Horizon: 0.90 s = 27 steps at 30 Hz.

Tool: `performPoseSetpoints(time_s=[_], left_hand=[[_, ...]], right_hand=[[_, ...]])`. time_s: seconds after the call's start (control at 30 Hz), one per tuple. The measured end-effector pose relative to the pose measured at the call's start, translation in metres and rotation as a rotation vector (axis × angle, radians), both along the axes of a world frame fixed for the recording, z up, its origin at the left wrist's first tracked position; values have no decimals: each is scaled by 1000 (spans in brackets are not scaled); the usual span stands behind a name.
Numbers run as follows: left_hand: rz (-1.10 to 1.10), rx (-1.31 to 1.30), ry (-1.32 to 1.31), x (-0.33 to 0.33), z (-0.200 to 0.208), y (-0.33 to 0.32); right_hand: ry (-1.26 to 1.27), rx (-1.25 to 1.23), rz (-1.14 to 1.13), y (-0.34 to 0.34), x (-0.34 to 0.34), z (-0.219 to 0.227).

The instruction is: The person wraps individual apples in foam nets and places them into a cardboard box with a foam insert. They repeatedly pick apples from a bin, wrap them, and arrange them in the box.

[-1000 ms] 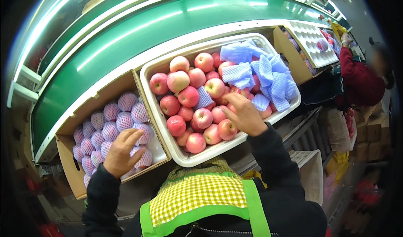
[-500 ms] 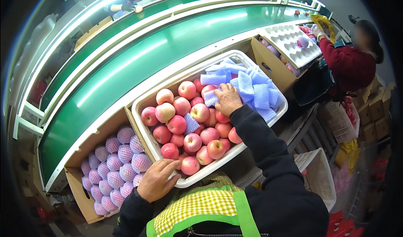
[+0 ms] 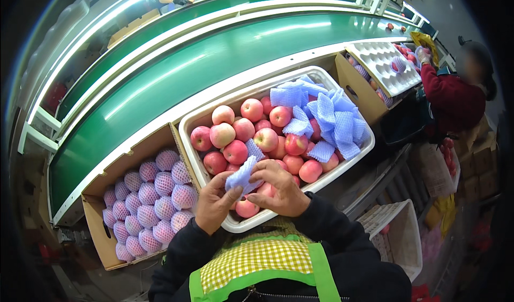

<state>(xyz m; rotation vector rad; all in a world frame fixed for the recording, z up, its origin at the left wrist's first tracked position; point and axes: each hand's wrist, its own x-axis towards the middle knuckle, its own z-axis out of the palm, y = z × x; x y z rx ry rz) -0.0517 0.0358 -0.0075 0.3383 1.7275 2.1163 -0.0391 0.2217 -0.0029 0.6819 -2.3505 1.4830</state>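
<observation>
Both hands meet at lower centre of the frame: left hand [image 3: 214, 205] and right hand [image 3: 281, 189], fingers clamped on a blue foam net [image 3: 242, 176] over the white crate [image 3: 206, 117] of red apples [image 3: 251, 136].

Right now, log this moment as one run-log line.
left hand: holds blue foam net | right hand: on same net | below: white crate of red apples | left: cardboard box of netted apples
</observation>
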Motion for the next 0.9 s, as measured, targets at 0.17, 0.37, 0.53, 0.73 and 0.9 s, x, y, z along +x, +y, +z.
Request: performPoseSetpoints(time_s=[0.17, 0.37, 0.53, 0.73, 0.9], left_hand=[[-47, 189, -63, 4, -3, -6], [59, 1, -92, 10, 7, -9], [124, -174, 90, 14, -11, -10], [166, -529, 441, 14, -7, -8], [205, -411, 354, 14, -10, 0]], right_hand=[[-437, -157, 199, -13, 7, -2], [-497, -208, 409, -14, 7, 1], [-541, -241, 414, -23, 9, -12], [-352, -102, 218, -33, 14, -21], [-401, 68, 107, -19, 14, -12]])
